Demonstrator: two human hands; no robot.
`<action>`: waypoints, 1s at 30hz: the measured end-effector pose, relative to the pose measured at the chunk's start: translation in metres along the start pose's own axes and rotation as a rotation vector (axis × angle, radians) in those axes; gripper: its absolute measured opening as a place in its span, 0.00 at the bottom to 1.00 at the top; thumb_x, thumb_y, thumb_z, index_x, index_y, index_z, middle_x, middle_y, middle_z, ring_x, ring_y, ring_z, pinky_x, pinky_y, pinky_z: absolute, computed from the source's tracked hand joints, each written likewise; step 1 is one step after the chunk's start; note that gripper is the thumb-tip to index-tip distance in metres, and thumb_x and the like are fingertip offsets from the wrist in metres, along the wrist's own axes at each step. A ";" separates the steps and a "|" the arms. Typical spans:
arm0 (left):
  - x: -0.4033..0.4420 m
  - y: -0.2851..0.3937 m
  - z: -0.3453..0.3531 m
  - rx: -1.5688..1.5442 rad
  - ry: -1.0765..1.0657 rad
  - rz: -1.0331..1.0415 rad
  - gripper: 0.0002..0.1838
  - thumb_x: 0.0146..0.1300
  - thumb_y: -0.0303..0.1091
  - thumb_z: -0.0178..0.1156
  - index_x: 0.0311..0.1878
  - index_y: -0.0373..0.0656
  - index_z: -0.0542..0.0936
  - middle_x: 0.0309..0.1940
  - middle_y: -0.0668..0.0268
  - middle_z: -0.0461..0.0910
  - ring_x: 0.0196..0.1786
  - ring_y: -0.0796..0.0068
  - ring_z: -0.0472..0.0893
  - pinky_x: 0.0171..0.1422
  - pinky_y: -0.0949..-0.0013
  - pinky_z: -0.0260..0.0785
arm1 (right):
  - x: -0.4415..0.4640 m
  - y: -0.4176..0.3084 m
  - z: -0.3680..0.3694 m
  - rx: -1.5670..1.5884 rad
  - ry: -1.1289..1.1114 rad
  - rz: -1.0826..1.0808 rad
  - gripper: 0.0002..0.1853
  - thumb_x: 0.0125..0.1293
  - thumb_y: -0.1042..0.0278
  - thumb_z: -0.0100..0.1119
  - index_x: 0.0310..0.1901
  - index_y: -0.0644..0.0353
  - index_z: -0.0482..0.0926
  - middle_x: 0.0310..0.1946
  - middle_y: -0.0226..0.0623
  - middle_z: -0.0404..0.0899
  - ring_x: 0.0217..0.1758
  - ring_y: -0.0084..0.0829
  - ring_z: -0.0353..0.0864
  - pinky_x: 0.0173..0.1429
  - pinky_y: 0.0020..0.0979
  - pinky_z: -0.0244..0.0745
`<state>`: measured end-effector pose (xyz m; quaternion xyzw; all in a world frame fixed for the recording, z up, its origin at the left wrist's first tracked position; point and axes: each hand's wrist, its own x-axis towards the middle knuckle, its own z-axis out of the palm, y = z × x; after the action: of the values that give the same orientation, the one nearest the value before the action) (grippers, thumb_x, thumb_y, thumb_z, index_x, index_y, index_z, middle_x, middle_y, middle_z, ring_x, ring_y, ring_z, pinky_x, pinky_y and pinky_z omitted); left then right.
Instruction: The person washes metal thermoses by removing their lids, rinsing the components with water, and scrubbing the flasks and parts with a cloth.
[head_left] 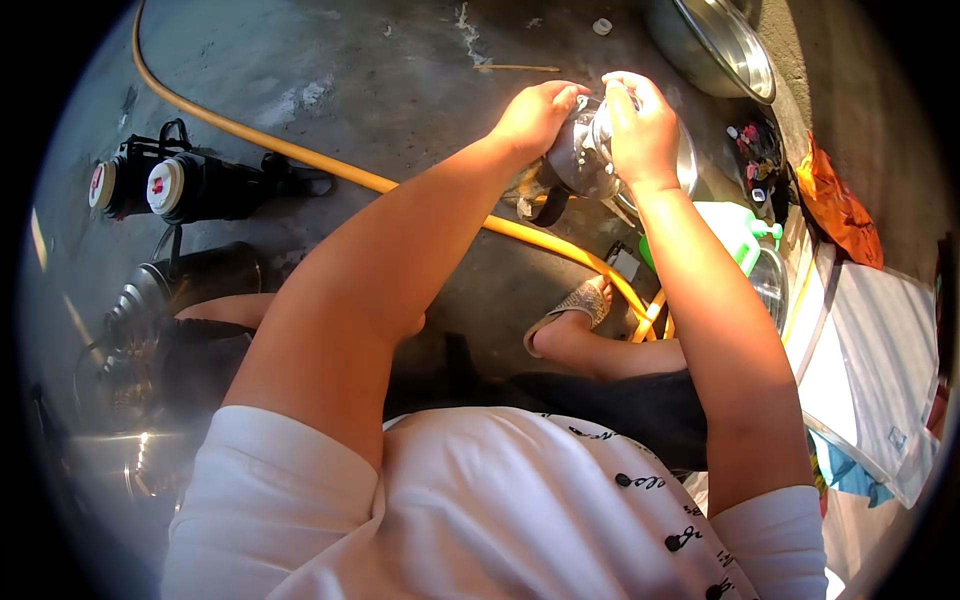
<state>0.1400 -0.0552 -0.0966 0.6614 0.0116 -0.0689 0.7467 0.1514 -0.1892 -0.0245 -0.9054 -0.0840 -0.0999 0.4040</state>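
Near the top middle, a shiny metal vessel with a black handle (580,160) is between my two hands, tilted, with white specks on its surface. My left hand (540,118) curls round its left edge, the fingertips partly hidden. On its right side my right hand (643,130) is closed, fingers bent over the top. Whatever else may lie under those fingers is hidden. Just behind my right hand shows the curved rim of another metal bowl (688,160). Below the vessel, a yellow hose (540,237) crosses the ground.
Two black flasks with pale caps (205,187) lie at left, above ridged metalware (190,285). A large metal basin (735,50) stands at top right. Right of my forearm are a green-and-white container (735,230) and an orange bag (838,200). A sandalled foot (580,310) is below.
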 end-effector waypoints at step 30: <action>0.039 0.023 -0.004 0.655 -0.162 -0.046 0.24 0.72 0.50 0.50 0.56 0.40 0.80 0.48 0.51 0.84 0.51 0.55 0.82 0.60 0.62 0.70 | 0.003 0.003 0.001 0.071 0.006 -0.003 0.10 0.64 0.62 0.61 0.42 0.56 0.84 0.40 0.43 0.84 0.46 0.40 0.84 0.53 0.35 0.77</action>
<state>0.1816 -0.0524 -0.0787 0.8582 -0.0556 -0.1380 0.4912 0.1546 -0.1903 -0.0261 -0.8901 -0.0876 -0.1002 0.4359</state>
